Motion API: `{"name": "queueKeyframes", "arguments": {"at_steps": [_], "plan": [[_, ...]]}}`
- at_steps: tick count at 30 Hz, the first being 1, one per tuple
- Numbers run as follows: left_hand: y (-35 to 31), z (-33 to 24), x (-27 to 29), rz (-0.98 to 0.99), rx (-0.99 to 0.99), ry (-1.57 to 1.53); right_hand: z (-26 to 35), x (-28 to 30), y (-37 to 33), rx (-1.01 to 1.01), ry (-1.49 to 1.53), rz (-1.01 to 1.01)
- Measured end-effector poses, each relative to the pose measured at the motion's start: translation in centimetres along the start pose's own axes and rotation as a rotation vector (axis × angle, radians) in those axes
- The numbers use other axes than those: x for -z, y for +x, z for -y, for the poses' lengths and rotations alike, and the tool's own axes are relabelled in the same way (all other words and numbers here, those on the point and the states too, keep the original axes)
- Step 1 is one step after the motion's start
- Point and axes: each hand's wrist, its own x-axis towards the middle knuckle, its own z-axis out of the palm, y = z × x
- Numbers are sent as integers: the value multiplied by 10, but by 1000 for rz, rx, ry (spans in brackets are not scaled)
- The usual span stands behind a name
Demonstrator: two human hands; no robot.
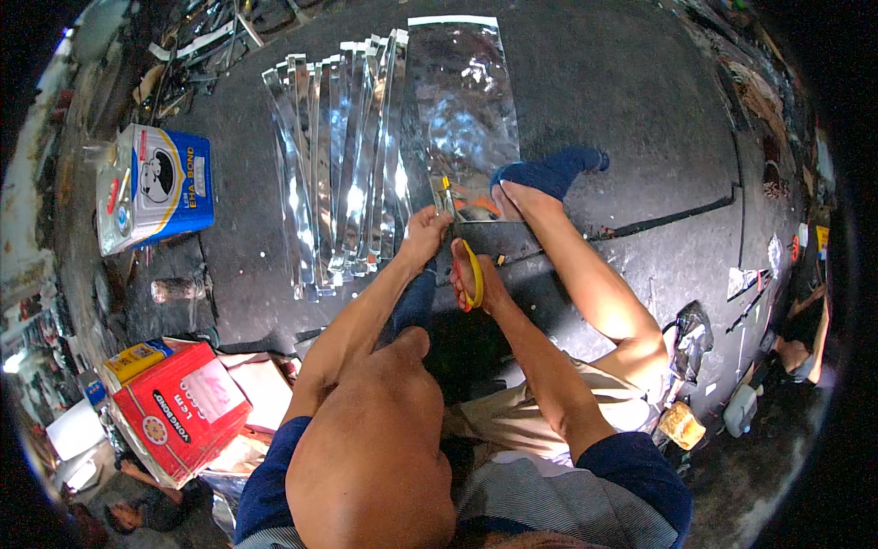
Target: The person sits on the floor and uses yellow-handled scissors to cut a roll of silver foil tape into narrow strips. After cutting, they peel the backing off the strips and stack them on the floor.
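A shiny silver sheet [464, 101] with a white far edge lies on the black work surface. My left hand [426, 234] pinches its near left corner, where a small yellow piece [446, 183] also shows. My right hand [487, 279] is closed around yellow-handled scissors [473, 273], just right of my left hand. The scissors' blades are hard to make out at the sheet's near edge. Several narrow silver strips [352, 169] lie side by side to the left of the sheet. My foot in a blue sock [553, 174] touches the sheet's near right corner.
A blue and white tin [172, 188] stands at the left, with a clear jar [177, 290] nearer me. A red box [183, 412] sits at lower left. Scrap strips [215, 41] lie at far left. A yellow block [681, 425] and black plastic bag [691, 334] are at right. Other people [800, 357] show at both edges.
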Motion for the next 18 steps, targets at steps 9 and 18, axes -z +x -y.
{"name": "queueKeyframes", "arguments": {"at_steps": [9,18], "plan": [[-5,-15,-2,14,36,-121,17,8,42,150,-75,5],[-33,-57,-3,96,60,-125,66,15,98,344,-428,-112]]}}
